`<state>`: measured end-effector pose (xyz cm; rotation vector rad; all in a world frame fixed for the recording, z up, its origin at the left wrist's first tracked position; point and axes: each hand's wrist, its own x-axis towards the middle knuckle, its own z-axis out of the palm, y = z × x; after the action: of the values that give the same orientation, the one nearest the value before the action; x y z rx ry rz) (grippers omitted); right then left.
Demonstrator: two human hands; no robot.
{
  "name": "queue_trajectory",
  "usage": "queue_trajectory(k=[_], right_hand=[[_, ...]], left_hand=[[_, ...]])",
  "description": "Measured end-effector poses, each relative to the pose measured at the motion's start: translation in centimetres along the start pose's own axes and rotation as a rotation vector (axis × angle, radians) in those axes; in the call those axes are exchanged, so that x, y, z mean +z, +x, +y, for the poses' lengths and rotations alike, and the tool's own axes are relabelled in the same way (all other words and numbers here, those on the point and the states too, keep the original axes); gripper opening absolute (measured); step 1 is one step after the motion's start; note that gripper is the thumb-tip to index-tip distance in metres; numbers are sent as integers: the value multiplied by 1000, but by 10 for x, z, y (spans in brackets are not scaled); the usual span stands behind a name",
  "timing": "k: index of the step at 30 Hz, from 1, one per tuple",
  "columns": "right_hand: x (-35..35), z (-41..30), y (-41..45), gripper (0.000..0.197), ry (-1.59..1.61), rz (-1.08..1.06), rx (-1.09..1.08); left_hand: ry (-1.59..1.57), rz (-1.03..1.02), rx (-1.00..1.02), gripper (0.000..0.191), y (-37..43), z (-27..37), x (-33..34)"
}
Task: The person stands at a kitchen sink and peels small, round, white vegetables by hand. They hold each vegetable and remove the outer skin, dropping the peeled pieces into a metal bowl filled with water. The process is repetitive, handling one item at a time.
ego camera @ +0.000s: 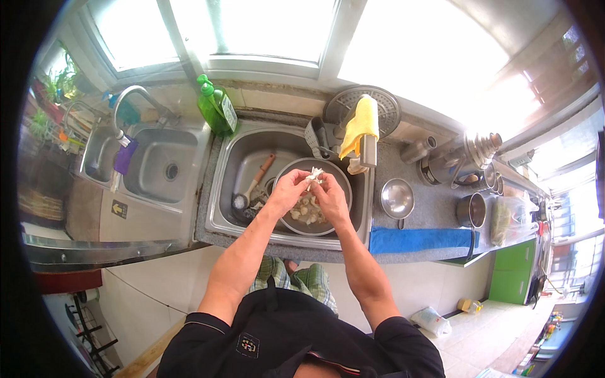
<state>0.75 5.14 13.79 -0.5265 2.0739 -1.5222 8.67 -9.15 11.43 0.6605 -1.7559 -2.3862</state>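
My left hand [287, 190] and my right hand [332, 197] meet above a round metal basin [341, 182]. Between their fingertips is a ragged clump of whitish food [315, 175], which looks like mushroom. More pale pieces [305, 211] lie in the basin below, partly covered by my hands. The basin stands inside a stainless steel sink [246, 141]. To its left in the sink, a pot brush with a wooden handle [264, 166] leans near the drain, and dark scraps [249, 213] lie at its lower end.
A green pump bottle [217, 111] stands behind the sink's left corner. The faucet [368, 151], draped with a yellow cloth [361, 123], juts over the right side. Rightward are a small metal bowl [397, 197], a blue towel [416, 240] and a saucepan [471, 210]. A second sink [163, 151] is left.
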Motion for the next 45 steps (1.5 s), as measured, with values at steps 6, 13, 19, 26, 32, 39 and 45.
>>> queue_trajectory(k=[6,13,19,26,32,39,45], right_hand=[[3,22,7,31,-160,49,-117],[11,11,8,28,-270,222,-28],[1,15,14,18,184,46,17],[-1,28,6,18,149,24,33],[-3,26,9,16,514,5,155],[-8,38,14,27,665,-99,275],[-6,22,10,24,449,-20,147]], left_hand=[[-17,-23,6,17,-4,3,8],[-59,30,90,17,-1,-18,20],[-304,130,-4,19,-7,-11,21],[-428,131,-10,24,-7,0,10],[-419,34,-30,31,-9,3,7],[-221,-75,3,37,-12,11,10],[27,-16,83,36,-10,9,7]])
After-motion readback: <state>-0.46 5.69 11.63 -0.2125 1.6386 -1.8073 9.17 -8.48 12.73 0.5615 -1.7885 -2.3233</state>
